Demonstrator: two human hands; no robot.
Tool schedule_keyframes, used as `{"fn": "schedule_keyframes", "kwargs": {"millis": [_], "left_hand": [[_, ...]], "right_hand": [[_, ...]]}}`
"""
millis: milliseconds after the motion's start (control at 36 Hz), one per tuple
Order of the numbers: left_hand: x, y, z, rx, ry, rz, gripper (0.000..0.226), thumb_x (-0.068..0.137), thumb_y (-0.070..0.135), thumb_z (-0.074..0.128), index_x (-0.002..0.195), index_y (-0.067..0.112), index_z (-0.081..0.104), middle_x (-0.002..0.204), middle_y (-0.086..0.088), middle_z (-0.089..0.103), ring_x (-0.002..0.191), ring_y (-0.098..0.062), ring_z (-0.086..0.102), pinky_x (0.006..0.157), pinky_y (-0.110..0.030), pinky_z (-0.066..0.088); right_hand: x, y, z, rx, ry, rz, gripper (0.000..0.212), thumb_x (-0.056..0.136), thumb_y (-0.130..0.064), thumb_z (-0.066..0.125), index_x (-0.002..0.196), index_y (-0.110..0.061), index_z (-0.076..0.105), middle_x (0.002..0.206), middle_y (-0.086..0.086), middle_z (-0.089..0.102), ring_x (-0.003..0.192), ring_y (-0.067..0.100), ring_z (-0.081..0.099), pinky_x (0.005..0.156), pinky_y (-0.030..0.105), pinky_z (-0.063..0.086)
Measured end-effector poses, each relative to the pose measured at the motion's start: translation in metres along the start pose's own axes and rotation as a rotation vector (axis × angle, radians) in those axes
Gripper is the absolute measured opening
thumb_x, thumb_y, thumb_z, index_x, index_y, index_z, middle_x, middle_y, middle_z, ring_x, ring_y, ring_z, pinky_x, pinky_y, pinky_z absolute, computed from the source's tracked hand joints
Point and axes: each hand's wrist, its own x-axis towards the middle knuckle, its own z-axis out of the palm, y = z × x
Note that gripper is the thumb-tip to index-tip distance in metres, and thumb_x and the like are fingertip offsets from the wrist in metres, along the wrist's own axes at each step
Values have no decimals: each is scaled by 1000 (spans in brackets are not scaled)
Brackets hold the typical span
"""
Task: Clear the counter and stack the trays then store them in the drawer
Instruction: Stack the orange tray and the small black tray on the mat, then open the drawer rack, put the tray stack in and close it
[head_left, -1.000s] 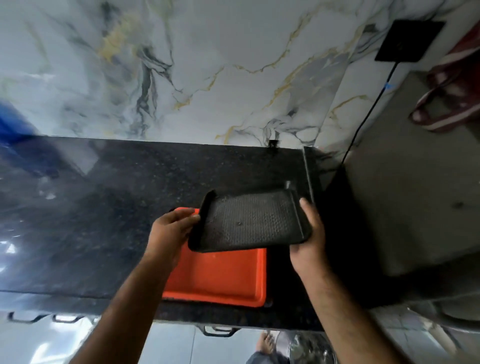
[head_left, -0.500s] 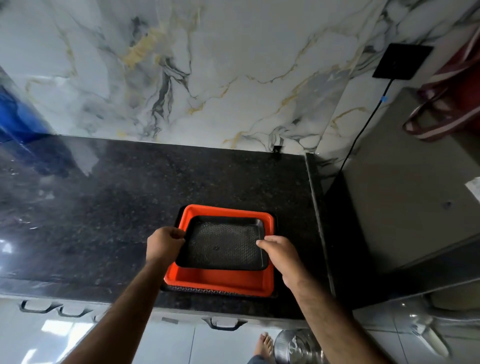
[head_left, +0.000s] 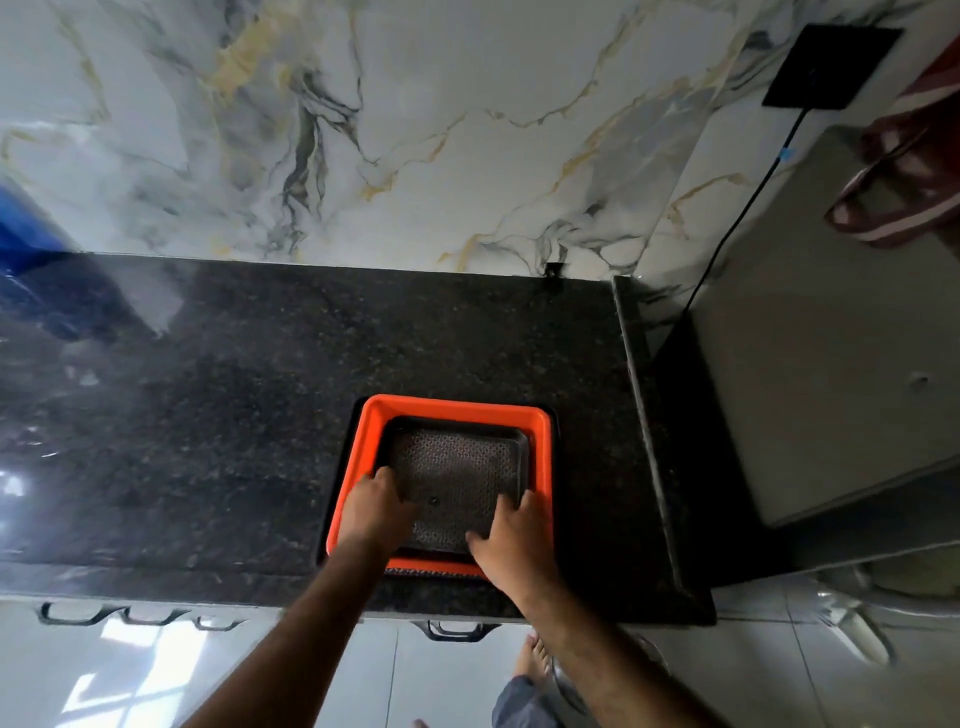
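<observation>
An orange tray (head_left: 457, 405) lies on the black granite counter (head_left: 234, 415) near its front right end. Under it, the patterned edge of another dark tray (head_left: 415, 571) shows at the front. A smaller black textured tray (head_left: 457, 462) lies nested flat inside the orange one. My left hand (head_left: 374, 512) grips the black tray's near left corner. My right hand (head_left: 514, 540) holds its near right corner, with the thumb on the tray's floor. Both hands cover the tray's near edge.
Below the counter's front edge are drawer handles (head_left: 454, 630) and more handles (head_left: 78, 613) to the left. A grey appliance (head_left: 831, 338) stands right of the counter, its cable (head_left: 737, 208) running to a black wall socket (head_left: 831, 67). A blue object (head_left: 26, 228) is far left.
The black tray was held tilted above the orange tray, then lowered into it. It now lies flat inside, and both hands have slid to its near corners.
</observation>
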Motion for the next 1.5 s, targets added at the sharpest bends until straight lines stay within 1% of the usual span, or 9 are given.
{"fn": "schedule_keyframes", "kwargs": {"millis": [139,306,417,556,833,972,1083,1278,1500], "left_hand": [[-11,-4,14,22,-21,-8,24,78,15,58,98,2,55,112,-28,58,105,-48,56,91,-50,46],[-59,-39,15,-6,320,315,42,89,28,61,123,4,57,149,-21,44,143,-36,33,117,-46,31],[-77,-77,19,-52,463,170,70,95,46,44,144,-3,36,157,-24,28,149,-37,19,122,-47,19],[-106,-138,54,46,279,-14,90,95,65,14,150,-6,22,161,-25,17,150,-38,13,120,-54,21],[-153,-126,99,86,256,-90,89,94,60,25,152,-5,11,163,-24,7,152,-36,8,122,-51,17],[-196,-89,176,72,-62,117,92,92,68,20,153,-2,19,163,-18,17,152,-29,12,123,-33,7],[-170,-61,224,225,-213,285,95,88,73,12,154,5,20,163,-12,21,152,-27,16,123,-40,14],[-144,-41,247,391,-220,208,79,85,63,47,144,12,35,148,-8,44,141,-26,33,113,-49,30],[-194,-58,237,238,-302,240,77,87,60,48,146,13,34,150,-9,44,140,-26,38,113,-40,35]], "right_hand": [[-6,-10,22,-32,-24,70,78,90,-55,57,146,-3,40,163,28,10,151,41,18,123,45,22],[-54,26,39,-52,373,-289,64,97,-45,46,147,-5,44,160,18,33,151,33,27,120,48,31],[-54,89,41,12,453,-99,74,98,-50,41,150,3,33,159,23,32,149,37,28,116,53,36],[-70,164,59,-215,345,-47,88,93,-60,41,150,7,32,160,26,27,149,40,28,116,55,33],[-86,196,64,-436,239,-188,101,92,-72,38,156,0,9,167,21,3,155,34,2,124,52,19],[-82,205,72,-416,258,-231,100,92,-72,38,156,0,9,167,21,3,155,35,1,124,53,18],[-80,216,75,-448,261,-285,101,93,-74,34,157,-1,7,167,20,1,155,34,-1,124,54,16],[-77,223,80,-488,292,-313,101,93,-76,27,157,-1,3,167,21,-2,155,34,-5,125,53,11],[-85,221,82,-452,302,-297,105,90,-80,25,157,-2,0,166,22,-4,155,35,-6,124,56,11]]}}
